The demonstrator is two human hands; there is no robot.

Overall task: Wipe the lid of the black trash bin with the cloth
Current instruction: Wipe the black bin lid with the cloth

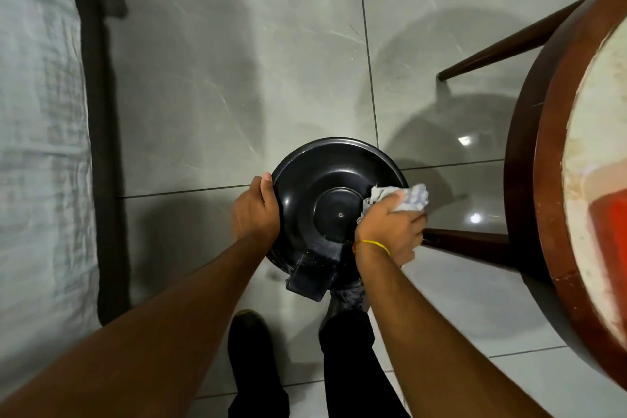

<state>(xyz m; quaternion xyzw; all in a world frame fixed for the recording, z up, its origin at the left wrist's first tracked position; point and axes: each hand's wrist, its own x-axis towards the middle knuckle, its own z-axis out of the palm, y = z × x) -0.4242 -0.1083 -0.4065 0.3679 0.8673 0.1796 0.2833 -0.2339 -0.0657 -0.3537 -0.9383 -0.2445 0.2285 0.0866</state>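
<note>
The black trash bin [334,210] stands on the tiled floor [237,78] beside a round table [556,180]. The left hand [255,210] grips the lid's [325,173] left edge. The right hand [390,227] squeezes a cloth [407,197] on the lid's right edge

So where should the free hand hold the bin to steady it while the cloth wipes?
On the lid's outer rim, from the person's left, opposite the cloth. The rim is a raised round lip; the left hand wraps it there, thumb over the edge, clear of the right hand.
</note>
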